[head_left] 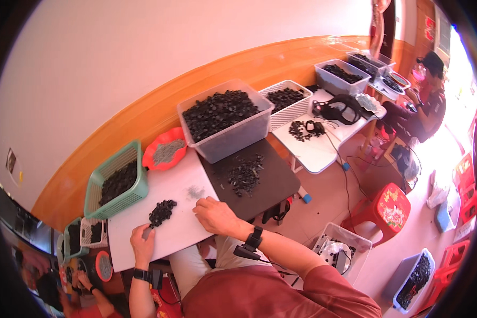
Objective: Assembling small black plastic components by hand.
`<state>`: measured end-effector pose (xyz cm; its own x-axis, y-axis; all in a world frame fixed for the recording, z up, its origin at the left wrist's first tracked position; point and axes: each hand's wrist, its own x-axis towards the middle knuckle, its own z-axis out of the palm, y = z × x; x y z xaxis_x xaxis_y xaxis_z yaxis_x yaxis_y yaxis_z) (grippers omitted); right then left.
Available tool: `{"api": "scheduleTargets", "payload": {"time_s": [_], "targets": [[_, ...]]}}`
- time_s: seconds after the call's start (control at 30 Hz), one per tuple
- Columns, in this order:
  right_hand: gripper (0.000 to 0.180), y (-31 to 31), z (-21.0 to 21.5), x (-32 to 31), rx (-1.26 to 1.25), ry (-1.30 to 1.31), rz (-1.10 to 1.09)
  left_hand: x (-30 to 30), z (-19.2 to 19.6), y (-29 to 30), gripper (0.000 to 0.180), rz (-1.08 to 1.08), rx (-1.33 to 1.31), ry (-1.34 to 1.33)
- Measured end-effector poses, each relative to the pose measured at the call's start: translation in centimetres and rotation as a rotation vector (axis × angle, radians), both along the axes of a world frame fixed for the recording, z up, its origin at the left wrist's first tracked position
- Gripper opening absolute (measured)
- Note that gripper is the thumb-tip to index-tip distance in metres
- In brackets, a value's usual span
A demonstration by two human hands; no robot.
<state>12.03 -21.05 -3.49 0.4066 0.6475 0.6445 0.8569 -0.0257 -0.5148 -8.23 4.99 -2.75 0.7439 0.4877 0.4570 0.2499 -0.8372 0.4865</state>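
Observation:
My left hand (141, 246) rests at the near side of the white tabletop (188, 228). Its thumb and forefinger are closed on a small black piece at the edge of a pile of small black pieces (162, 212). To the right, my right hand (216, 215) bends over the table with fingertips drawn together; whatever is between them is too small to make out. Just beyond those fingers lies a thin scatter of tiny grey parts (195, 192). A red scalloped dish (148, 157) full of similar grey parts stands at the table's far edge.
A green basket (91, 199) and a large clear bin (225, 140), both with black pieces, stand along the wall. More pieces lie on the dark board (281, 185) at right. Beyond it, a white table (315, 161) bears a headset. People sit at left and far right; a red stool (389, 212) stands on the floor.

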Motion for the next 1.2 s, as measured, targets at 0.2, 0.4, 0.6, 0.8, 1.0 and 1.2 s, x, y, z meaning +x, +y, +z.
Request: {"api": "scheduleTargets", "payload": {"time_s": [0.2,0.4,0.6,0.8,1.0,1.2], "targets": [[0.01,-0.7,0.0,0.2,-0.032,-0.023,-0.052,0.8,-0.4,-0.4,0.025,-0.037,0.028,-0.016],[0.012,-0.6,0.9,0.3,0.059,-0.051,-0.047,1.4,-0.2,-0.7,0.025,-0.031,0.079,-0.034],[0.012,0.2,1.1,0.0,0.069,-0.013,-0.011,0.7,0.7,-1.0,0.025,-0.001,0.02,0.024],[0.013,0.4,1.3,-0.3,0.025,0.034,-0.034,0.5,0.7,-0.7,0.025,-0.026,-0.017,0.023],[0.013,0.1,1.6,-0.5,0.006,0.043,-0.044,0.5,0.0,-0.4,0.024,-0.034,-0.014,0.01],[0.012,0.1,1.2,-0.4,0.014,0.035,-0.057,0.8,-0.1,-0.3,0.022,-0.067,-0.026,-0.038]]}}
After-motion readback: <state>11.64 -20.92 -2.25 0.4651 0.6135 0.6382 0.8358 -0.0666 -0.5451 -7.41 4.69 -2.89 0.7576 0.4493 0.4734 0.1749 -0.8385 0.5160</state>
